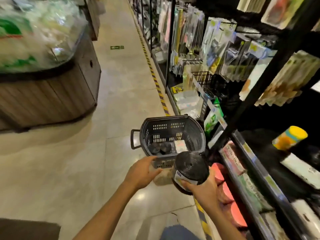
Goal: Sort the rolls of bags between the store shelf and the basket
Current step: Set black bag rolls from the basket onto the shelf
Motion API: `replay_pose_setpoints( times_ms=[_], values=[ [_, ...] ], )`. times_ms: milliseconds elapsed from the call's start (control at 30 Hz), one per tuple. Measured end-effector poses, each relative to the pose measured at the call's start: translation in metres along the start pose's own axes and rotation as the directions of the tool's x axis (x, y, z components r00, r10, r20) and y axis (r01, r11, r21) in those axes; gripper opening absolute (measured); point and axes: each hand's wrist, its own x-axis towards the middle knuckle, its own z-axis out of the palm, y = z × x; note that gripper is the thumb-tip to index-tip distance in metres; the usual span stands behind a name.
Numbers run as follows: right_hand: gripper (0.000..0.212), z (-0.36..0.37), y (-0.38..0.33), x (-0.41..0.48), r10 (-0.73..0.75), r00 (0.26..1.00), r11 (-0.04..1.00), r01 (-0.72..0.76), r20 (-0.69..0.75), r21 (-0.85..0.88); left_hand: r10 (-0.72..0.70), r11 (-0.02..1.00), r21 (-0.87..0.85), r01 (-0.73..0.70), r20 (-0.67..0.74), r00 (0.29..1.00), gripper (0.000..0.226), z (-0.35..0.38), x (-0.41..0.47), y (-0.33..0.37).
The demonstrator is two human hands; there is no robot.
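Right hand [206,189] grips black roll [191,168] (labelled) — left hand [143,172] open

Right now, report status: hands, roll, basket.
Right hand grips black roll of bags by basket. Left hand at its near rim, grip unclear. Dark rolls lie inside basket. Opening unobstructed.

Right hand [205,189] grips black roll [190,168]; left hand [142,172] over basket [173,134].

2 hands [142,172] [206,189], 1 basket [196,134], 3 black rolls [191,168] [154,147] [165,147], 1 yellow roll [290,137]
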Motion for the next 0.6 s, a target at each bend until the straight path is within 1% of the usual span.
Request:
replay_pose_setpoints(
  times_ms=[100, 200, 300, 367, 500, 600],
  values=[
    [0.104, 0.005, -0.014, 0.054, -0.038, 0.998, 0.998, 0.041, 0.05, -0.055, -0.072, 0.997, 0.012, 0.072, -0.011, 0.997, 0.056, -0.009, 0.037, 0.003],
    [0.097, 0.015, -0.022, 0.095, -0.025, 0.993, 0.996, 0.034, 0.111, -0.081, -0.099, 0.995, 0.009, 0.099, -0.014, 0.995, 0.06, -0.012, 0.067, -0.005],
    [0.093, 0.024, -0.022, 0.138, 0.007, 0.99, 0.995, 0.008, 0.14, -0.102, -0.161, 0.987, -0.023, 0.161, 0.004, 0.987, 0.06, -0.014, 0.102, -0.01],
    [0.092, 0.031, -0.024, 0.164, 0.032, 0.986, 0.993, -0.012, 0.166, -0.118, -0.178, 0.984, -0.028, 0.178, 0.012, 0.984, 0.059, -0.015, 0.128, -0.016],
    [0.096, 0.051, -0.022, 0.216, 0.084, 0.985, 0.988, -0.062, 0.151, -0.14, -0.163, 0.986, -0.034, 0.165, 0.043, 0.986, 0.061, -0.015, 0.191, -0.036],
    [0.096, 0.072, -0.015, 0.254, 0.134, 0.983, 0.974, -0.107, 0.128, -0.198, -0.167, 0.984, -0.055, 0.171, 0.064, 0.984, 0.06, -0.017, 0.239, -0.05]
  ],
)
